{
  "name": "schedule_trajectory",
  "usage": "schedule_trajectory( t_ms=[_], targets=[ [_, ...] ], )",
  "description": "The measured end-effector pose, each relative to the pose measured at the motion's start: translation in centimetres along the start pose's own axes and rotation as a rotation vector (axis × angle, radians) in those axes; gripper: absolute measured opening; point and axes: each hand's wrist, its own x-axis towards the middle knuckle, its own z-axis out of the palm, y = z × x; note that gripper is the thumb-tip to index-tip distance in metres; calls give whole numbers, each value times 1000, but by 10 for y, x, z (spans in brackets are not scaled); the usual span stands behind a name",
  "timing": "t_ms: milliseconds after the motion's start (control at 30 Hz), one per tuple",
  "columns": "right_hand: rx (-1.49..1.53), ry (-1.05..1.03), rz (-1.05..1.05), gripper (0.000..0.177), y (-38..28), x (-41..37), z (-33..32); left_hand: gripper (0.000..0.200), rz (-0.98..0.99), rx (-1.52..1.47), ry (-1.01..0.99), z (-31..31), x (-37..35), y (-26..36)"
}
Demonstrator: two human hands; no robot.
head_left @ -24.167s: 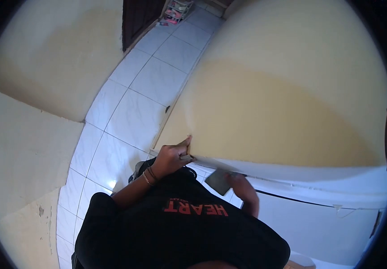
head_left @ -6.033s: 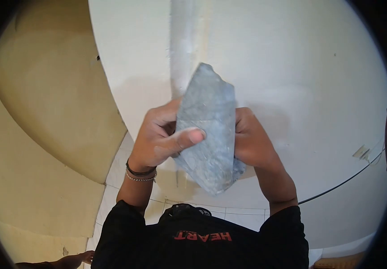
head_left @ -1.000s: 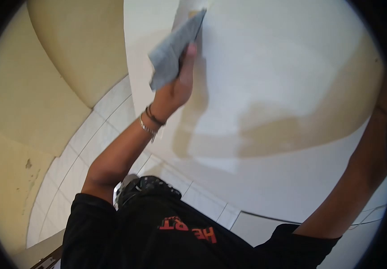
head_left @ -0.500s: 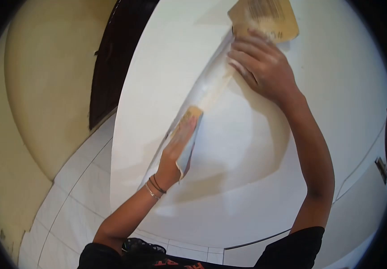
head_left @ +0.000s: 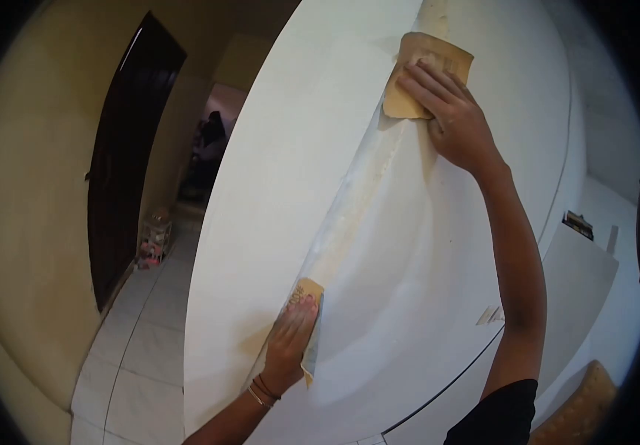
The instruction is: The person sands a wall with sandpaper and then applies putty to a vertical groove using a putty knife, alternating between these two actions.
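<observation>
A white wall [head_left: 438,297] fills the view, with a rough, yellowish patched strip [head_left: 349,215] running down its corner edge. My right hand [head_left: 449,111] is raised high and presses a tan sheet of sandpaper [head_left: 420,59] flat against the top of that strip. My left hand [head_left: 290,345], with bracelets on the wrist, is lower down and holds a second sheet of sandpaper [head_left: 306,311], tan on the back and grey on the face, against the same strip.
A dark wooden door [head_left: 123,163] stands in the yellow wall on the left. White floor tiles [head_left: 138,348] lead down a corridor to a small rack of items [head_left: 153,241]. A thin black cable [head_left: 446,371] runs across the wall at lower right.
The view has tilted up, revealing the corridor and door. My right hand has slid its sandpaper higher on the strip. My left hand stays low, pressing its sheet to the edge.
</observation>
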Motion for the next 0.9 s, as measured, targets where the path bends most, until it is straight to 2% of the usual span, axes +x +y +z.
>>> schedule_trajectory(
  t_ms=[200, 267, 367, 400, 533, 733, 800, 900],
  targets=[
    [-244, -43, 9, 38, 28, 16, -15, 38, 107, 77, -46, 3, -9, -1],
    [-302, 80, 81, 34, 37, 28, -23, 37, 159, 115, -32, 5, -22, -5],
    [-282, 137, 200, 32, 47, 53, -18, 38, 192, 131, -33, 4, -28, -10],
    [-368, 94, 205, 31, 49, 57, -16, 38, 194, 140, -43, 4, -28, -11],
    [-394, 0, 238, 33, 49, 75, 4, 39, 166, 91, -82, -7, -11, -21],
    [-552, -72, 122, 35, 29, 68, -5, 39, 138, 21, -67, -9, -9, -20],
    [-691, 173, 85, 33, 48, 75, 10, 38, 154, 35, -69, -8, -9, -22],
    [-683, 222, 85, 35, 86, 99, 18, 35, 177, 75, -76, -9, -6, -23]
  ],
)
